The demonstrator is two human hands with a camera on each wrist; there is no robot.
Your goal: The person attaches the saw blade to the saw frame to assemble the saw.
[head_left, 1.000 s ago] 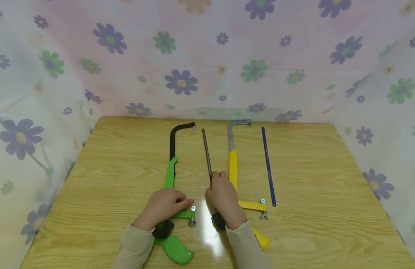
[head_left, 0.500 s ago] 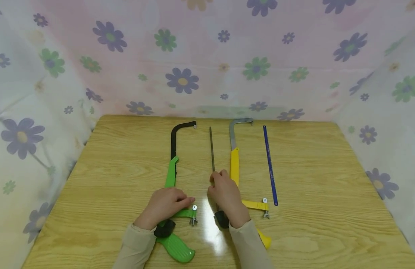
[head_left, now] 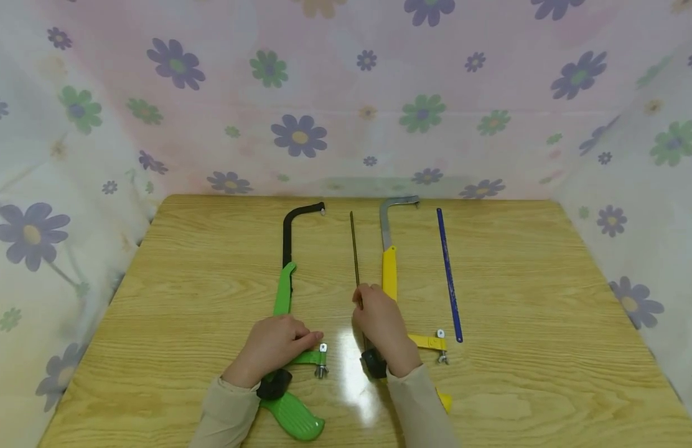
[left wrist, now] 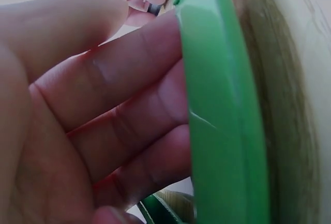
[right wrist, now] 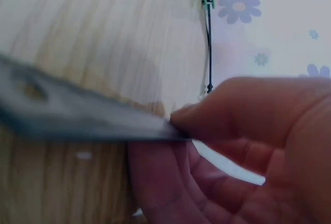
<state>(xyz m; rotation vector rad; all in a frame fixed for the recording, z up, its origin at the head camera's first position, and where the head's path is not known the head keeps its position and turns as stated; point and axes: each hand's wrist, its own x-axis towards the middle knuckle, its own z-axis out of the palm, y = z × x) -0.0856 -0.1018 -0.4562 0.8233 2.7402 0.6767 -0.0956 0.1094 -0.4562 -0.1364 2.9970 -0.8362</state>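
In the head view, a hacksaw frame [head_left: 282,292] with a green body and black front arm lies at the left. My left hand [head_left: 270,345] rests over its middle; in the left wrist view the fingers [left wrist: 124,79] reach the green bar [left wrist: 220,105], which hides their tips, and the thumb stands apart. My right hand [head_left: 382,320] pinches a dark hacksaw blade [head_left: 355,249] between thumb and fingers. The right wrist view shows that blade's near end [right wrist: 93,111], with a hole in it, close to the camera.
A second hacksaw frame [head_left: 389,270], yellow with a grey front arm, lies just right of the blade, partly under my right hand and sleeve. Farther right is a blue hacksaw blade [head_left: 449,274]. Flowered cloth [head_left: 368,134] borders the wooden table [head_left: 519,373].
My right hand has moved slightly right with the dark blade. The blade's far end has swung right, and it now looks thinner, turned more on edge. My left hand stays put.
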